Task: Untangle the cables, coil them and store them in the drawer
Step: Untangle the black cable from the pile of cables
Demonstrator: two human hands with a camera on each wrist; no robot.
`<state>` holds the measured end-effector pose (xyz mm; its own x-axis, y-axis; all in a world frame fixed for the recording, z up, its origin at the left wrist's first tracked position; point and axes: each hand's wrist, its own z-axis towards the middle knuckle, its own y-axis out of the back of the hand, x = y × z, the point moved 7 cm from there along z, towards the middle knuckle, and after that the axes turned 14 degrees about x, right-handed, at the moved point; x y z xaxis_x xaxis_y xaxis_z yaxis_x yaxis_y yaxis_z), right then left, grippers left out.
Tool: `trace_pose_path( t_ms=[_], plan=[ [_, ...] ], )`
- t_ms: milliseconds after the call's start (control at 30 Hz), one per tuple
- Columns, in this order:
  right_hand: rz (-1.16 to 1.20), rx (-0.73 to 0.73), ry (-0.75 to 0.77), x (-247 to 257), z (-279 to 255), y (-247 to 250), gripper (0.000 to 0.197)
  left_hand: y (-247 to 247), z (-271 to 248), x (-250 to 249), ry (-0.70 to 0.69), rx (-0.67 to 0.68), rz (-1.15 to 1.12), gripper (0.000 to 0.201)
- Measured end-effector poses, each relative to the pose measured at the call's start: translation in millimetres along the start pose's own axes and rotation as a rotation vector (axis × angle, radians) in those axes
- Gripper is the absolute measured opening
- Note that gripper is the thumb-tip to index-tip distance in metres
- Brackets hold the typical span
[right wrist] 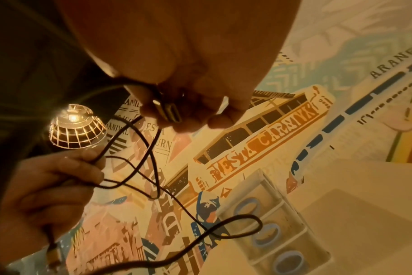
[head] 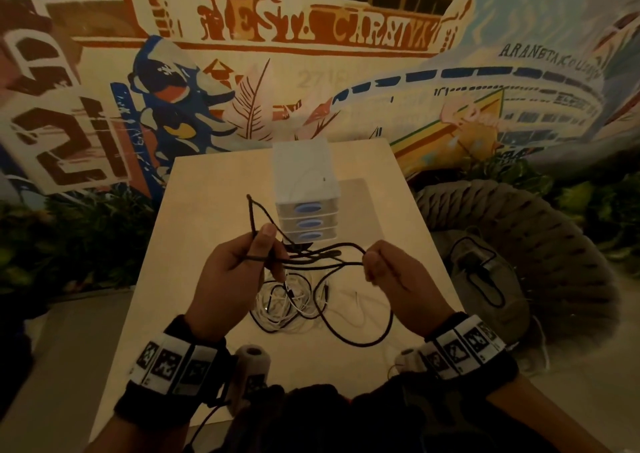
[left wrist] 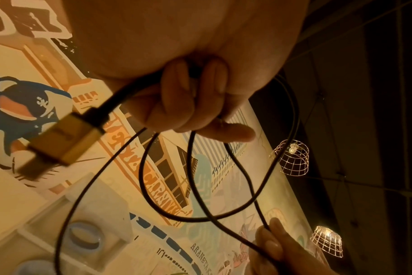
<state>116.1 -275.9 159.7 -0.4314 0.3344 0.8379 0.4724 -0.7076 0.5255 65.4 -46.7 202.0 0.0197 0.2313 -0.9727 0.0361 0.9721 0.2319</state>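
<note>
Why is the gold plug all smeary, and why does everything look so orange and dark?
Left wrist view: the gold plug is very close to the camera and blurred. Right wrist view: a caged lamp glares warm yellow, tinting everything. Head view: dim light, and the wide lens bends the mural.

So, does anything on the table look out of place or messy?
Yes: white cables and a black cable lie tangled in one heap on the table, while the drawer unit has all three drawers closed.
</note>
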Motion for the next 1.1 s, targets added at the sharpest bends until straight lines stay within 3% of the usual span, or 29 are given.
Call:
trace_pose_path(
  t_ms=[67,167,233,367,433,533,667,833,867,933,1000,1100],
  plan=[
    [-0.058,0.078,0.030,-3.0,-2.0,-1.8,0.023,0.2,-1.5,-0.8,-0.023,-0.016,0.059,0.043],
    [-0.380,0.121,0.079,-9.0,-3.7,-8.8,0.022,3.3,-1.8,-4.0,-0.075,-0.053,0.255,0.040],
    [-0.295,0.174,0.056,-10.3,-1.8,-14.9,0.022,1.3,-1.2,-7.6,-0.086,-0.036,0.373,0.035],
    [0.089,0.214,-0.081,-5.8,1.6,-19.2,0.027,-5.6,2.1,-7.5,-0.078,0.016,0.473,0.031],
    [0.215,0.154,-0.124,-11.2,2.4,-15.4,0.027,-5.5,1.9,-3.5,-0.054,0.041,0.474,0.032],
    [0.192,0.031,-0.111,-19.1,1.0,2.9,0.023,-6.1,-2.2,2.0,-0.028,0.123,0.455,0.024],
    [0.242,-0.234,-0.027,-20.4,-5.0,52.9,0.015,-12.7,-13.2,-0.3,-0.090,0.284,0.390,0.023],
    [0.695,-0.471,0.016,-22.3,-4.1,90.9,0.016,-8.5,-19.5,8.9,-0.055,0.381,0.322,0.016],
    [0.741,-0.459,0.048,-18.6,-0.3,90.3,0.017,-10.5,-21.6,12.8,-0.032,0.420,0.339,0.013],
    [0.666,-0.364,0.117,-7.5,9.6,83.1,0.018,-14.7,-24.4,17.4,-0.016,0.460,0.396,0.031],
    [0.368,-0.207,0.161,12.6,20.4,67.4,0.011,-19.2,-23.9,14.4,-0.056,0.447,0.441,0.049],
    [-0.098,0.107,0.177,40.8,34.4,19.3,0.012,-28.6,-18.5,3.8,-0.104,0.398,0.337,0.048]
  ],
)
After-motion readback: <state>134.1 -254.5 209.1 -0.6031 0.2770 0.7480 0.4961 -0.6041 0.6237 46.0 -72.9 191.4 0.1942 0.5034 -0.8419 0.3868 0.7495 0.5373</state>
